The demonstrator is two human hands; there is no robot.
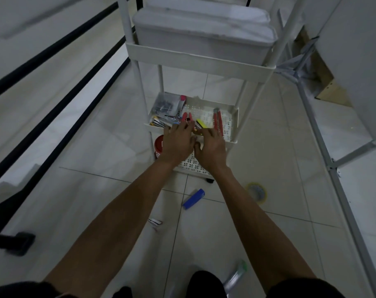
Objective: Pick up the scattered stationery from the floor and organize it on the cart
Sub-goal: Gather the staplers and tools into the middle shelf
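Pale glossy floor tiles (258, 147) run under everything here, hard and smooth, so whatever has dropped lies flat and easy to spot. At the far left, dark rails cross a white wall.

Moving right, a red tub (159, 145) sits on the floor just beside the cart (204, 59), half hidden behind my left hand (177, 143). That hand lies palm down over the cart's low tray (234, 125), fingers spread apart and resting on the pens there; I think I am pushing them into a neat row, since the tray's low rim keeps them from rolling off. The tray is white plastic, punched with small holes. At its back left corner sits a clear packet (166, 103).

Next comes a yellow highlighter (202, 123), then my right hand (211, 149), also flat with fingers apart, gripping nothing that I can see. Past it lie red-handled tools (217, 119), long and thin.

Still on the floor, nearer me: a small binder clip (155, 222), a blue stapler (193, 199), a yellow tape roll (256, 192) and a green-capped tube (236, 274). So the job looks partly done.
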